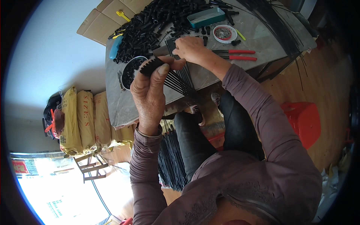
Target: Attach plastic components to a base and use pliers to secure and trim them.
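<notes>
My left hand (149,97) is raised over the table's near edge, its thumb and fingers closed on a black notched piece (150,66) with a row of teeth along one side. Thin black rods (183,80) lie beside that hand and reach toward the table edge. Whether they join the notched piece is hidden by the fingers. My right hand (190,48) is closed, fingertips pinched together close to the upper ends of the rods; what they hold, if anything, cannot be made out. Left of my left hand stands a round bowl (127,75) of small black parts.
A heap of black tubular parts (150,26) covers the table's far side, beside a green tray (206,17). Red-handled pliers (242,55) and a round white-rimmed tub (225,33) lie right. Long black rods (275,26) overhang the right edge; yellow sacks (86,120) stand left.
</notes>
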The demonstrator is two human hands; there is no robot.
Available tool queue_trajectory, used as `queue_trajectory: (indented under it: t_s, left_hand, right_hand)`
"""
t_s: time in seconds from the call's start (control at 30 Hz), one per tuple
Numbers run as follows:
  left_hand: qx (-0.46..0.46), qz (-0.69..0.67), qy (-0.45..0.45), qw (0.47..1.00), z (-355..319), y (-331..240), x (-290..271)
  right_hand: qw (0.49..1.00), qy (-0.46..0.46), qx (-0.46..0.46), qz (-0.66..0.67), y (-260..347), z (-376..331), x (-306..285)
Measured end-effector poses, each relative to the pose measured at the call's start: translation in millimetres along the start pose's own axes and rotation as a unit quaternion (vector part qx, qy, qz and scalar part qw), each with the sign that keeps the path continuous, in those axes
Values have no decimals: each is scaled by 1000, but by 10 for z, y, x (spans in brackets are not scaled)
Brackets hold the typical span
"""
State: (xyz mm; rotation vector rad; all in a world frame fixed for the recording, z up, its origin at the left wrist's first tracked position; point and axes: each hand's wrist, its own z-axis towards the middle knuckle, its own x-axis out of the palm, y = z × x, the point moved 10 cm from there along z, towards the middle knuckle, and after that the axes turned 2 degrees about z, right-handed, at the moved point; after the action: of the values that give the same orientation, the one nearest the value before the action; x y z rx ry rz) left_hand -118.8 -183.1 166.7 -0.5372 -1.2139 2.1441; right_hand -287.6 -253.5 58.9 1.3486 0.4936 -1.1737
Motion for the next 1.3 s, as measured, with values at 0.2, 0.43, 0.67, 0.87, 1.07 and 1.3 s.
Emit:
queue_trajectory:
  t_s: [0.2,0.43,0.67,0.87,1.07,1.3]
  left_hand:
    - [-12,1,-7,1000,-32,18,-33]
    - [2,18,11,1000,6,-48,29]
    - [-13,-22,12,1000,-11,-21,3]
    - [-30,-11,35,999,44,-15,71]
    - [-30,-30,36,998,88,-12,120]
    - [-41,-5,47,998,124,8,84]
  right_hand:
    - [996,47,52,52,-87,104,47]
    - [913,-23,116,391,-430,40,-287]
    - [992,-117,46,-11,-210,79,-440]
    - [975,-217,-7,-55,-610,382,-908]
    - [982,-28,75,-169,-1311,826,-796]
    - [964,48,4,-261,-1069,1015,-631]
